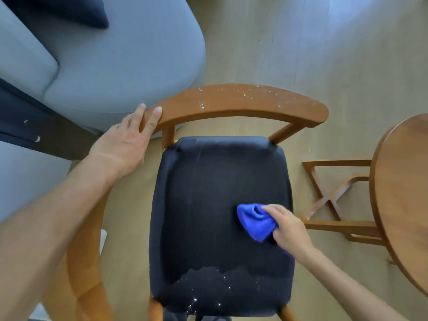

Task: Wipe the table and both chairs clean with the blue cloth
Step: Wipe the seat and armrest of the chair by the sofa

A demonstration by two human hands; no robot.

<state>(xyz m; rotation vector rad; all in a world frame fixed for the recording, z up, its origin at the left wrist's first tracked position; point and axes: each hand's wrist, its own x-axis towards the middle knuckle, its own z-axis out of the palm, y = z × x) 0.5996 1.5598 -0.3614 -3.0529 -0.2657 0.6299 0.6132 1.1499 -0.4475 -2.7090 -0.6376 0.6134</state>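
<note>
A wooden chair (240,101) with a dark padded seat (208,193) stands below me. My right hand (289,228) is bunched around the blue cloth (254,222) and presses it on the seat's right side. My left hand (129,137) grips the left end of the curved backrest. White crumbs speckle the backrest top and the near edge of the seat (208,288). The round wooden table (403,181) shows at the right edge. A second wooden chair (83,262) is partly hidden under my left forearm.
A grey sofa (115,66) with a dark cushion (69,10) fills the upper left, close behind the chair's backrest. The table's crossed wooden base (328,200) stands on the pale wood floor (301,42) right of the chair.
</note>
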